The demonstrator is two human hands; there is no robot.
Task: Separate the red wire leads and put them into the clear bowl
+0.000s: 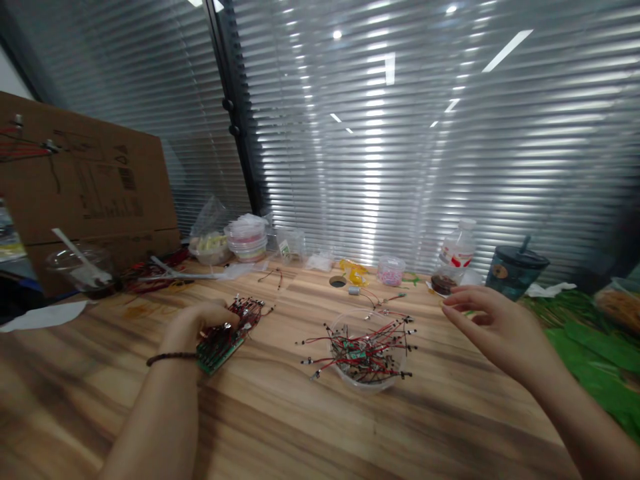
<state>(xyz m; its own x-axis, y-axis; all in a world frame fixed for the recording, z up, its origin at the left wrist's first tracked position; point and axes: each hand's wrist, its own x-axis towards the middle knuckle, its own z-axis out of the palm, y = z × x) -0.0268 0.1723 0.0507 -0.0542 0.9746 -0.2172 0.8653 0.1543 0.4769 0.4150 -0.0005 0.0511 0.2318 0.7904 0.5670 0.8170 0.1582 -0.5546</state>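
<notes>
Left hand [211, 316] atop wired boards [221, 352], seemingly touching.

Grey slatted blinds [425, 167] stretch behind a wood-grained table [435, 427], glowing brightest near the middle; 1 dark post [235, 113] slants at left, and white light reflections [507, 51] streak across.
</notes>
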